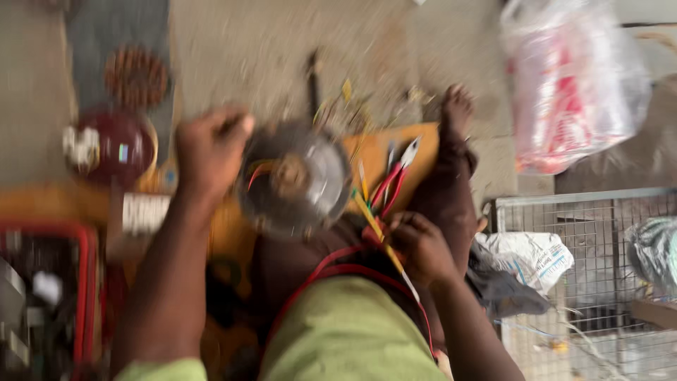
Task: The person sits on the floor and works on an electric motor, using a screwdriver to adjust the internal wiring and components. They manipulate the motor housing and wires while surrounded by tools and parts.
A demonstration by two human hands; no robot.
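Fingers of right hand [421, 247] clamped on red-handled pliers [395, 180] and wires [371, 215]; left hand [209, 148] fisted at rim of round motor housing [295, 180]. Blurred.

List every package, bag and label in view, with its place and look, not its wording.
Plastic bag: top right on the floor, bulging, clear with red and white.
Crumpled white bag: beside the right hand, against the wire cage, with faint blue and red marks.
White label: left, below the left hand, rectangular, too blurred to make out.
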